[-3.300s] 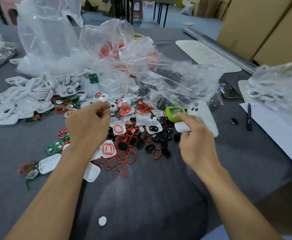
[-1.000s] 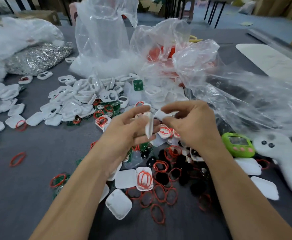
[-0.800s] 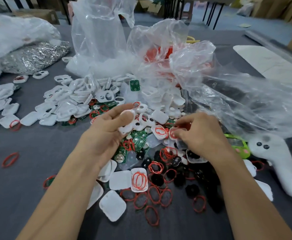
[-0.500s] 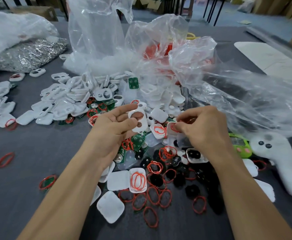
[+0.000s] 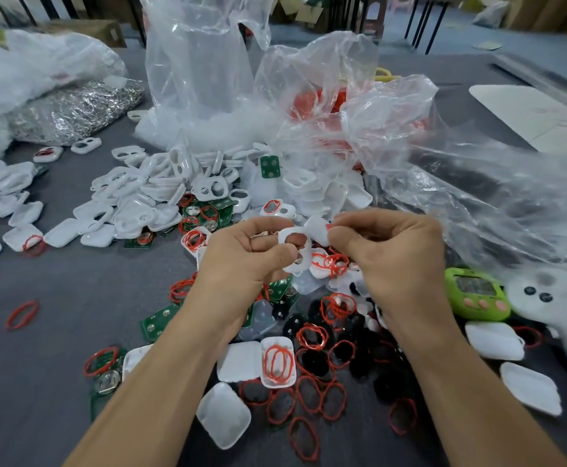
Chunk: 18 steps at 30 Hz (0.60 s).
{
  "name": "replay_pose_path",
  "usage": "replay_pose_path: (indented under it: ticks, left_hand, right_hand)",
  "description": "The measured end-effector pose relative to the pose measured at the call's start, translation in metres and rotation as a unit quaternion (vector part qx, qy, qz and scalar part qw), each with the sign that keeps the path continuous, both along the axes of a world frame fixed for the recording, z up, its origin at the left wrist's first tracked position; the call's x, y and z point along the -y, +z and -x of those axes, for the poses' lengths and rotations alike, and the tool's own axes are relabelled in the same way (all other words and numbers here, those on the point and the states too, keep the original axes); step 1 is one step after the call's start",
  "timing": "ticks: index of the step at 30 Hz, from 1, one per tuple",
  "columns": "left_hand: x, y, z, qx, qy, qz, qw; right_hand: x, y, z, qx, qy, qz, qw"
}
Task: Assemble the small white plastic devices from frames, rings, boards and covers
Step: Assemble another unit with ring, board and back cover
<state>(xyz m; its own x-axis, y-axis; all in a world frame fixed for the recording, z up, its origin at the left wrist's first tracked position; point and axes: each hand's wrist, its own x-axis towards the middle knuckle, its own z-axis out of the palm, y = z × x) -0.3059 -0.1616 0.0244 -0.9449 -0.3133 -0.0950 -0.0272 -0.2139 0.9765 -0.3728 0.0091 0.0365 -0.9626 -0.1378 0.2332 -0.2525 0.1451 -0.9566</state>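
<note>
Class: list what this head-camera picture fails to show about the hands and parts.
Head view: right hand fingers cover most of the white piece they pinch.
Head view: left hand thumb hides part of the white frame.
Head view: green timer screen, too blurred to read.

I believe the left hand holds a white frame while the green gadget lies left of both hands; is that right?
Not quite: in the head view the green gadget lies right of both hands, past the right hand. The left hand does hold the white frame.
</note>
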Motion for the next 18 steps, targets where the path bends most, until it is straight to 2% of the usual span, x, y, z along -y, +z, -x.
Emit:
replay_pose_path:
  ticks: [3,6,11,14,18]
  left_hand:
    - [-0.001,0.0,0.001,-0.003,0.001,0.002,1.0]
    - [-0.001,0.001,0.0,-0.002,-0.002,-0.004,1.0]
    - [-0.001,0.002,-0.002,0.001,-0.011,0.011,1.0]
    - [-0.001,0.003,-0.002,0.005,-0.016,0.01,1.0]
    - [-0.002,0.003,-0.003,0.0,-0.018,0.003,1.0]
  right_hand:
    - [0.011,-0.003,-0.006,0.05,0.09,0.082,0.991]
    - [0.012,-0.004,-0.006,0.062,0.107,0.095,0.988]
    - [0.008,-0.004,-0.007,0.029,0.095,-0.002,0.995]
    - [0.007,0.0,-0.01,-0.043,0.089,-0.073,0.992]
    - [0.007,0.003,-0.015,-0.108,0.1,-0.123,0.981]
